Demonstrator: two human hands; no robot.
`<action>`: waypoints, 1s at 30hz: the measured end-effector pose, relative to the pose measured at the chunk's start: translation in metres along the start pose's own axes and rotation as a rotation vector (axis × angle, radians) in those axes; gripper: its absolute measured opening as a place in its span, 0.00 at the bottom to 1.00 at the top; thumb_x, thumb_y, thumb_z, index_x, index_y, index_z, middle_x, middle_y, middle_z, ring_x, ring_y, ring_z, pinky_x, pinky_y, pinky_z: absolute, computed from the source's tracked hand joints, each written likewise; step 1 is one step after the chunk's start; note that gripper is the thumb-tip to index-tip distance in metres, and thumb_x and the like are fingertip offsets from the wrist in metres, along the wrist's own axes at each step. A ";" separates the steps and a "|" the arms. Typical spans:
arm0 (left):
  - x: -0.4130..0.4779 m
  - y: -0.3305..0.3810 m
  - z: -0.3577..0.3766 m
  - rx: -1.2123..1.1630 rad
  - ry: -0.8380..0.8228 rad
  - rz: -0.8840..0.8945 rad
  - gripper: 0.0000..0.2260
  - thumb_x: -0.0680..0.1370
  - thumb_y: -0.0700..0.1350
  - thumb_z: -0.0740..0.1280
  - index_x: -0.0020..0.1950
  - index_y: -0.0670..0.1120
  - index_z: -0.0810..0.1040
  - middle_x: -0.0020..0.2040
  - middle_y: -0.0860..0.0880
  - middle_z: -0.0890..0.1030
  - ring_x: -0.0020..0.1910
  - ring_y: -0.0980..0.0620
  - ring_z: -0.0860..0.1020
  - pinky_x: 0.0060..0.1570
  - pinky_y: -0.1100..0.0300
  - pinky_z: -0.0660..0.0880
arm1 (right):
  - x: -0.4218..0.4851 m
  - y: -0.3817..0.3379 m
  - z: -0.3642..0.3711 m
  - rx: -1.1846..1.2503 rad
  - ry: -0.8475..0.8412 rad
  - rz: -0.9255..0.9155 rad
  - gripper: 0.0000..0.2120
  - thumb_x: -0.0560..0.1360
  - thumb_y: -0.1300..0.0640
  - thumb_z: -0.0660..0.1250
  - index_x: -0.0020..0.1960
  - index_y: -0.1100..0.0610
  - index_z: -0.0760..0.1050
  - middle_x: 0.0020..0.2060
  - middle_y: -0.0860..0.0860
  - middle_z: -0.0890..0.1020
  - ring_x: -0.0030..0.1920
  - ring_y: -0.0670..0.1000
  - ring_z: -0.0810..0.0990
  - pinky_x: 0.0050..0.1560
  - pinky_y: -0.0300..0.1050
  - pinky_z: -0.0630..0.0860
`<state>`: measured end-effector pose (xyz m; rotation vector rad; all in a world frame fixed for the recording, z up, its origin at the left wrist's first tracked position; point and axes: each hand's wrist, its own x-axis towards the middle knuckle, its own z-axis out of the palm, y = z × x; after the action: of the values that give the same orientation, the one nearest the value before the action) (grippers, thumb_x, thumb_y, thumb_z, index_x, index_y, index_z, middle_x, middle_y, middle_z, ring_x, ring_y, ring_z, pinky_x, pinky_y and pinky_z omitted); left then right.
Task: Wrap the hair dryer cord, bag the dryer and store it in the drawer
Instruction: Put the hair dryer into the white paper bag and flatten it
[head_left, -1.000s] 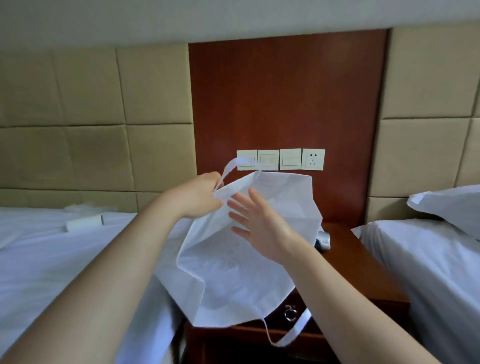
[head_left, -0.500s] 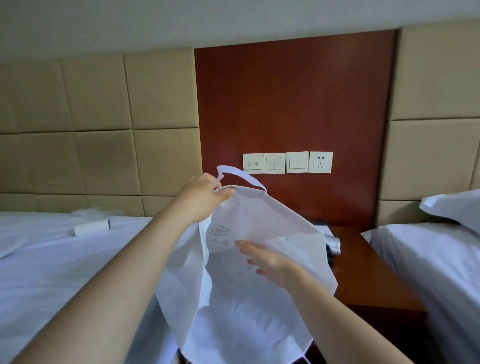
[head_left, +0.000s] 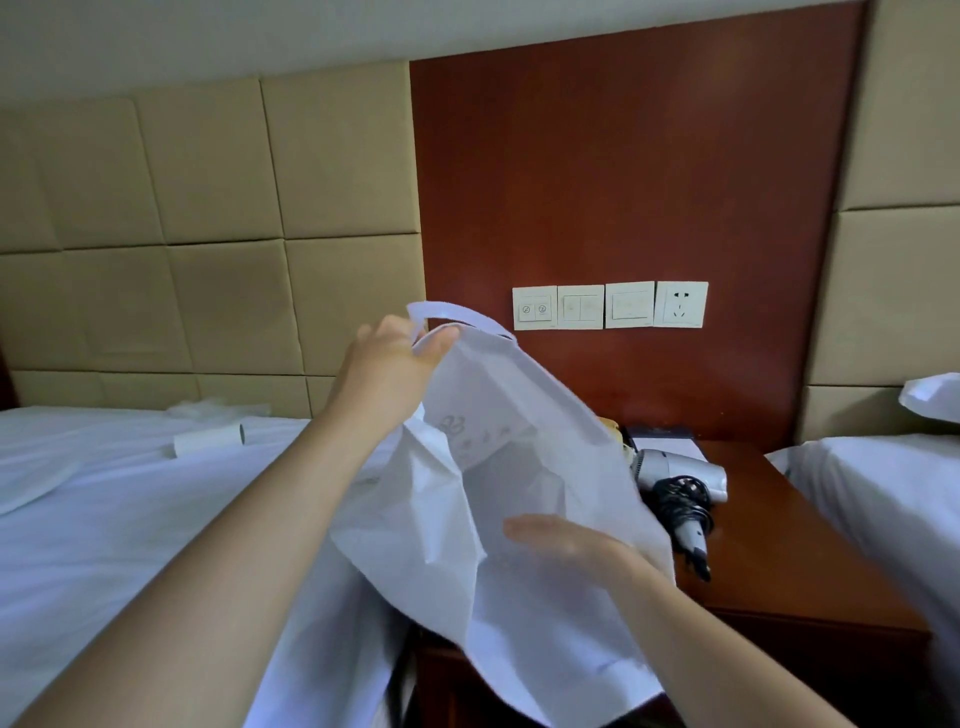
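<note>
We see a white bag (head_left: 524, 597) held up over the gap between the left bed (head_left: 104, 545) and a dark wooden nightstand (head_left: 789, 561). The left hand (head_left: 387, 364) grips the bag's top edge just below its looped handle (head_left: 457, 317), thumb and fingers pinched on the fabric. The right hand (head_left: 566, 543) is lower down at the bag's mouth with its fingers (head_left: 524, 527) straight and relaxed, laid against the cloth and holding nothing (it is a little blurred, so we cannot tell whether it sits inside the opening or only against it). A faint grey print shows on the bag's inner face.

The hair dryer (head_left: 685, 475) lies on its side on the nightstand, just beyond the bag's right edge and outside it. It is silver, and its black cord (head_left: 678, 501) is coiled round the handle, with the plug (head_left: 698, 561) pointing toward the near side of the tabletop. Behind the dryer, against the wall, sits a dark box (head_left: 662, 436) with a white face.

On the red-brown wall panel (head_left: 623, 156) above we see a row of switches (head_left: 584, 306) and a socket (head_left: 680, 304). A small white roll (head_left: 208, 441) lies on the left bed, and a pillow (head_left: 930, 397) rests on the right bed (head_left: 883, 509).
</note>
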<state>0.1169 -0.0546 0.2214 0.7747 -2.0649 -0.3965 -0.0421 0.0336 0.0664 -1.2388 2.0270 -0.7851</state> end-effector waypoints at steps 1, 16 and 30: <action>0.002 -0.002 0.003 0.017 -0.031 -0.001 0.22 0.76 0.57 0.60 0.32 0.41 0.69 0.30 0.41 0.65 0.40 0.34 0.65 0.31 0.52 0.64 | 0.000 -0.002 -0.004 0.024 0.013 -0.006 0.22 0.80 0.52 0.58 0.72 0.54 0.63 0.74 0.50 0.61 0.72 0.51 0.63 0.69 0.41 0.61; -0.002 0.043 0.064 0.076 -0.573 0.337 0.20 0.75 0.53 0.67 0.26 0.48 0.67 0.27 0.49 0.63 0.29 0.50 0.65 0.29 0.58 0.56 | -0.112 0.022 -0.100 -0.002 0.227 -0.240 0.10 0.80 0.57 0.58 0.56 0.53 0.77 0.47 0.48 0.83 0.49 0.47 0.82 0.51 0.39 0.75; 0.013 0.008 0.100 0.098 -0.517 0.161 0.20 0.78 0.55 0.60 0.32 0.44 0.63 0.30 0.50 0.58 0.31 0.50 0.58 0.32 0.57 0.54 | -0.047 0.119 -0.135 0.268 0.783 0.139 0.11 0.77 0.54 0.62 0.39 0.59 0.76 0.35 0.55 0.78 0.36 0.53 0.76 0.37 0.45 0.74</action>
<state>0.0262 -0.0578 0.1760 0.5964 -2.6264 -0.4402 -0.1924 0.1438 0.0704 -0.6698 2.4423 -1.5878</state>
